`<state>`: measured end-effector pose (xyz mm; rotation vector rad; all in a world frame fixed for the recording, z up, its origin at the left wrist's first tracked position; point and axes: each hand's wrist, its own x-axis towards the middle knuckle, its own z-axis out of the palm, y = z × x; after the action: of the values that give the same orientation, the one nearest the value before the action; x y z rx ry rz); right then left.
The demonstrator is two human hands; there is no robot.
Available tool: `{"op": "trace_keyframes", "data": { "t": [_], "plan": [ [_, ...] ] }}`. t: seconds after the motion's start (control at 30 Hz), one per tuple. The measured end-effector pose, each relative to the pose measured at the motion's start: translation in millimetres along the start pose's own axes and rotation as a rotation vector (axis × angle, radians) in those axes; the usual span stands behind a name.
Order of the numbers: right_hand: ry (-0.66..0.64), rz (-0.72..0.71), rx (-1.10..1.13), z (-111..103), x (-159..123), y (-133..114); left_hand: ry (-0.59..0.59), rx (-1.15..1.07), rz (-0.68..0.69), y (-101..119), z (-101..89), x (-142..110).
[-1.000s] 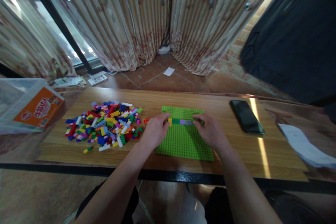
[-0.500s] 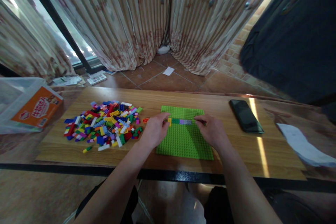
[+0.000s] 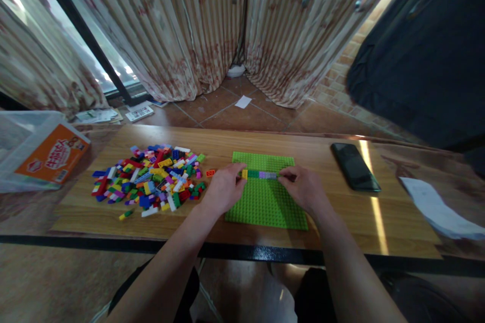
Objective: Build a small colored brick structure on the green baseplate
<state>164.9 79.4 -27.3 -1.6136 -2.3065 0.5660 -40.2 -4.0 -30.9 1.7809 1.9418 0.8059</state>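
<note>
A bright green baseplate (image 3: pixel 265 207) lies on the wooden table in front of me. Across its upper part runs a short row of bricks (image 3: pixel 261 174): yellow, dark green, purple. My left hand (image 3: pixel 223 189) rests on the plate's left edge, fingers curled, fingertips touching the yellow end of the row. My right hand (image 3: pixel 303 189) sits on the plate's right side, fingers pinched at the row's right end on a small piece I cannot make out. A heap of loose coloured bricks (image 3: pixel 151 179) lies to the left.
A black phone (image 3: pixel 354 166) lies right of the plate. White paper (image 3: pixel 435 209) sits at the far right. A clear plastic bin with an orange box (image 3: pixel 45 154) stands at the left. One orange brick (image 3: pixel 210 172) lies by my left hand.
My right hand's fingertips have shifted slightly left toward the purple end of the row. My left hand has stayed in place.
</note>
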Motion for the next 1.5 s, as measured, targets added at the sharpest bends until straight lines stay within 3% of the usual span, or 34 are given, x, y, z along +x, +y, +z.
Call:
{"op": "trace_keyframes", "data": {
  "t": [0.47, 0.93, 1.5],
  "plan": [
    [-0.033, -0.039, -0.009, 0.2, -1.9, -4.6, 0.001, 0.016, 0.001, -1.1, 1.8, 0.2],
    [0.041, 0.024, -0.071, 8.8, -3.9, -11.1, 0.011, 0.024, 0.012, -2.2, 3.2, -0.3],
    [-0.032, -0.046, -0.024, 6.6, -6.3, -2.3, 0.007, 0.016, -0.002, -1.1, 2.9, 0.8]
  ]
}}
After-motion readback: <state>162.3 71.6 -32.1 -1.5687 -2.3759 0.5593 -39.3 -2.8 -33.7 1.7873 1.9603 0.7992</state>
